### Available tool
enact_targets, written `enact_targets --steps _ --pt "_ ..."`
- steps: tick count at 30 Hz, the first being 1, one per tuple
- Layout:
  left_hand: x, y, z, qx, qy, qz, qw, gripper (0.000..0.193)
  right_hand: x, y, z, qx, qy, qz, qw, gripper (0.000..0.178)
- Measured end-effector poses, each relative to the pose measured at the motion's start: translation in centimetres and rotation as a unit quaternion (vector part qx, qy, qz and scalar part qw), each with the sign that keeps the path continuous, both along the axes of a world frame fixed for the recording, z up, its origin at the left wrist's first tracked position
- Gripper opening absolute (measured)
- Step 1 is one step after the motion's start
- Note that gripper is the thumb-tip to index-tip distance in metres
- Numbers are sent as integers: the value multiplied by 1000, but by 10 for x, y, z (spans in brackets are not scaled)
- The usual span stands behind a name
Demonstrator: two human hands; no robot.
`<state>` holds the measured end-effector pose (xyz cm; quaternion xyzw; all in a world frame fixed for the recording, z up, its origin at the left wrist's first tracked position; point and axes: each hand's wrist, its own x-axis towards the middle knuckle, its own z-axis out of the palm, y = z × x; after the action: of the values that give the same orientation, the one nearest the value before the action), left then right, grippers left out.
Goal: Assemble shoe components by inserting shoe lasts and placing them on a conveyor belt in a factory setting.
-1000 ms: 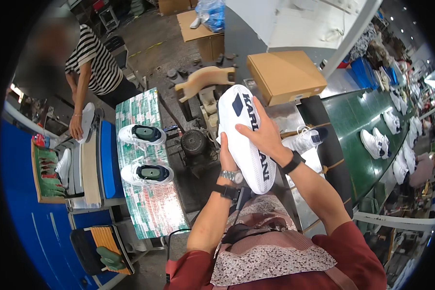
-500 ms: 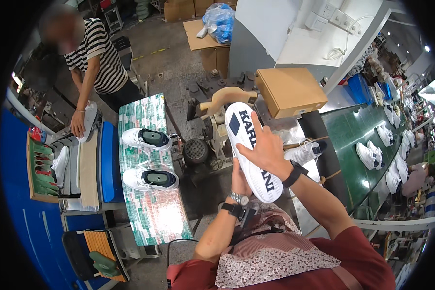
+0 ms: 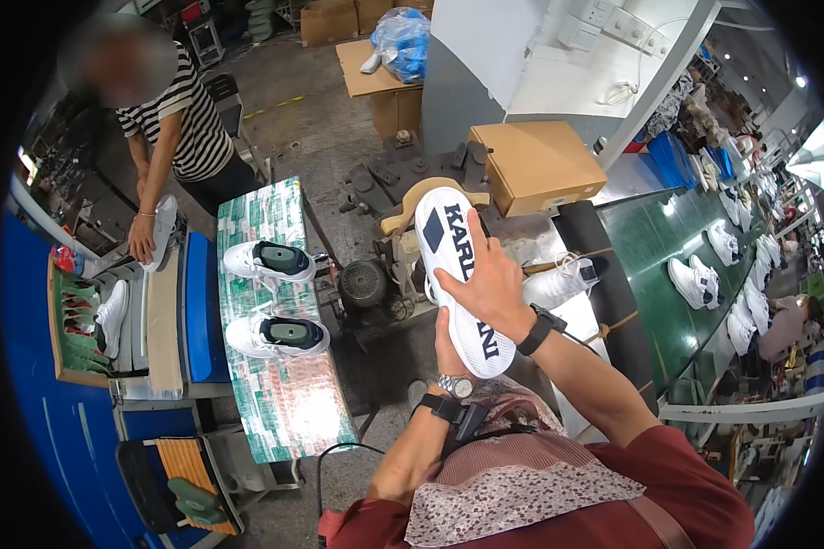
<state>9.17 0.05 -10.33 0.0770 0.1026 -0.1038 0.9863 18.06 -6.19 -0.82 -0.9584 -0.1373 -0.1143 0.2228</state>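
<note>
Holding a single white sneaker (image 3: 453, 256) in mid-air between both hands, outsole turned up to the view, with dark lettering and a navy diamond patch along it, near end toward the patterned apron (image 3: 522, 485), far end toward a tan curved rest (image 3: 410, 203) on a dark machine. With the left hand (image 3: 448, 346), clasping the near end from the left and beneath, thumb up along the edge, other fingers out of sight behind. With the right hand (image 3: 494, 285), lying over the outsole, thumb and index finger well apart, index stretched toward the far end; cannot tell the hold of the remaining fingers.

Judging by looks, likely light, stiff through the thick outsole, softer in the upper, hardly fragile but easy to smudge on the white. Probably not slippery, thanks to the fine tread texture. Best to take hold by the sole's side edges, clear of the softer collar.

To the left, on a bench (image 3: 288, 412) wrapped in green and white, see two white lace-up sneakers (image 3: 275, 339) with green insoles. To the right, beyond the right hand, find another white lace-up shoe (image 3: 554, 285), near a cardboard box (image 3: 536, 166), and farther off a green conveyor belt (image 3: 645, 252) bearing more shoes
</note>
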Motion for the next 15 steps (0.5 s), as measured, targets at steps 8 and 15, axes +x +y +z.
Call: enact_targets --steps 8,15 --pt "0 2 -9 34 3 0 999 82 -5 -2 -1 63 -16 2 998 115" --pt "-4 7 -16 58 0 -16 998 82 -8 -1 -5 84 -1 -30 996 103"
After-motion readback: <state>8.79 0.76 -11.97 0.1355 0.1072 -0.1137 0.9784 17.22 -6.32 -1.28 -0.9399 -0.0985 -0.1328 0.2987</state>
